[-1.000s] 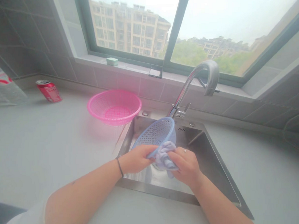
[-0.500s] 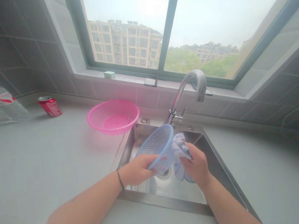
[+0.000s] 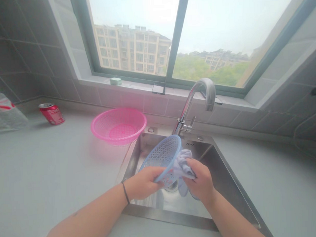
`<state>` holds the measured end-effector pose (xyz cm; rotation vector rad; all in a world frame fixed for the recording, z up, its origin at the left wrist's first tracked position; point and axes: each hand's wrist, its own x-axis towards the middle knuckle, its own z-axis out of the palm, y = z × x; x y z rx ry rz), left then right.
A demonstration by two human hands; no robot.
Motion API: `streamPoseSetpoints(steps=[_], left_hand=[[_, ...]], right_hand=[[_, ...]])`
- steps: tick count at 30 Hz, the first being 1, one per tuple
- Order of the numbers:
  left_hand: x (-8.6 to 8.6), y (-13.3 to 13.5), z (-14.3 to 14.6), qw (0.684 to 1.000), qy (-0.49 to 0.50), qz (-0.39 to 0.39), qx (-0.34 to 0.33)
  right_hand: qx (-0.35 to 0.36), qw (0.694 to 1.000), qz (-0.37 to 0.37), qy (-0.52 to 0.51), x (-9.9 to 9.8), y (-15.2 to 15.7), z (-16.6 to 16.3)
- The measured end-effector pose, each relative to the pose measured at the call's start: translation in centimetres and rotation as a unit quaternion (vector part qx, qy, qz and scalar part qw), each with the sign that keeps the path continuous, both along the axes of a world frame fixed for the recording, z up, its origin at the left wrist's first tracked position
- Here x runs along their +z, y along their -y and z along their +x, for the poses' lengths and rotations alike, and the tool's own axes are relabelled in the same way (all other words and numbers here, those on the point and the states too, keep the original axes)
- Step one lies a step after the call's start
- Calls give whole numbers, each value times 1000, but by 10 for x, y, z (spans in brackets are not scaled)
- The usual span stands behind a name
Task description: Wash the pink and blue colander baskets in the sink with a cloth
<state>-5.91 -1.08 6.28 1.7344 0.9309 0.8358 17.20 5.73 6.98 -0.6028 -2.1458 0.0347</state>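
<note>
Grey tiles (image 3: 23,57) and a wide window (image 3: 174,38) frame this corner, with pale buildings and trees outside. Below runs a light desk (image 3: 71,170) with a steel sink (image 3: 177,216) set into it, a curved faucet (image 3: 210,92) rising behind.

From the head view, the only one to go by, both hands are over the sink. The left hand (image 3: 143,183) grasps the near rim of a blue basket (image 3: 161,153), thumb laid over the edge and the other fingers tucked mostly out of sight. The right hand (image 3: 201,179) is closed around a bunched, pale cloth (image 3: 184,162), part of which hangs down below the grip.

What matters most, to my eye, is how the blue basket lies between them. It is tilted, held above the sink's floor, its mouth turned towards the left and its long axis slanting from the near left to the far right, roughly towards the foot of the faucet. The left hand is at its near end; the right hand faces the outer wall from the right, and the cloth appears to meet that wall (how firmly it presses, I cannot tell).

Just beyond the sink's left corner sits a pink basket (image 3: 119,128); farther left stand a red can (image 3: 52,114) and a clear plastic package (image 3: 7,113).
</note>
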Motion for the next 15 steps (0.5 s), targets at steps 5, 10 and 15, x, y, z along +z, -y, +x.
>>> streamPoseSetpoints(steps=[5,10,15], left_hand=[[3,-1,0,999,2,24,23],[3,2,1,1000,-1,-8,15],[-3,4,-1,971,182,-101,117]], right_hand=[[78,993,66,58,0,10,-9],[-81,994,-62,-44,-7,-15,7],[-203,938,-253,-121,-6,-31,12]])
